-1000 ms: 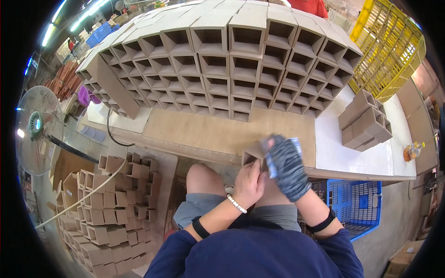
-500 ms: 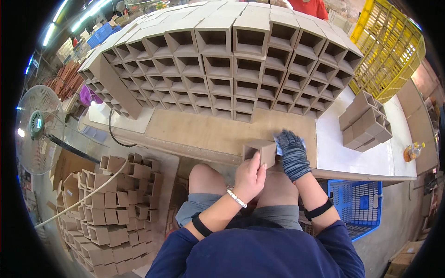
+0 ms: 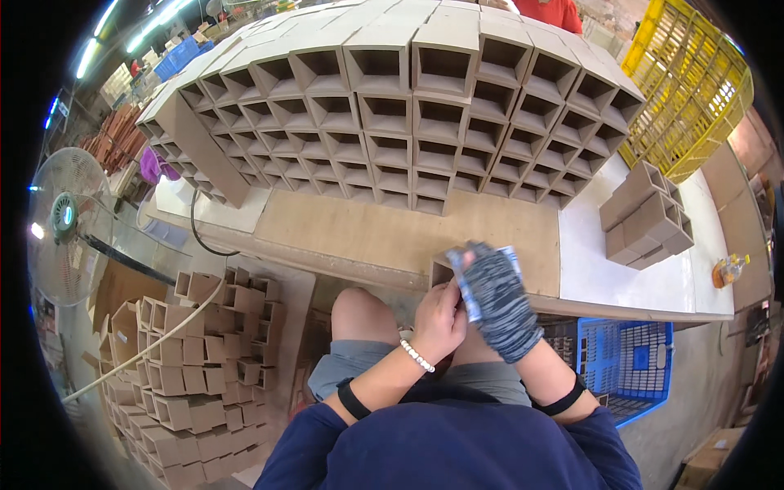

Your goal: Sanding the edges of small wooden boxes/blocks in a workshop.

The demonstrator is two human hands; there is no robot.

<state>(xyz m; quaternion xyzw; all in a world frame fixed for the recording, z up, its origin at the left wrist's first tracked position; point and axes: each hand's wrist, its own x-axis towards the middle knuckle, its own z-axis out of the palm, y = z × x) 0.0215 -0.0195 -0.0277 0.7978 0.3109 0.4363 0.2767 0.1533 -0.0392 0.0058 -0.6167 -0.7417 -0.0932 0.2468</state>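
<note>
My bare left hand (image 3: 442, 322), with a beaded bracelet at its wrist, grips a small brown square box (image 3: 440, 269) at the table's front edge, above my lap. The box's open end faces away to the left; much of it is hidden behind my hands. My right hand (image 3: 500, 306), in a grey striped glove, is closed on a thin blue-and-white sheet (image 3: 514, 258) and lies over the box's right side. Beyond both hands rises a wide stack of like open-ended boxes (image 3: 384, 135) on the table.
A smaller group of boxes (image 3: 648, 222) and an amber bottle (image 3: 728, 270) stand on the table's right part. More boxes (image 3: 188, 351) are piled low at left, near a fan (image 3: 69, 216). A blue basket (image 3: 625, 371) sits below; a yellow crate (image 3: 686, 90) stands far right. A person's red sleeve (image 3: 549, 11) shows behind.
My gloved right hand has moved left with the sheet, from beside the box to over it. My left hand keeps its hold on the box, nearly in place.
</note>
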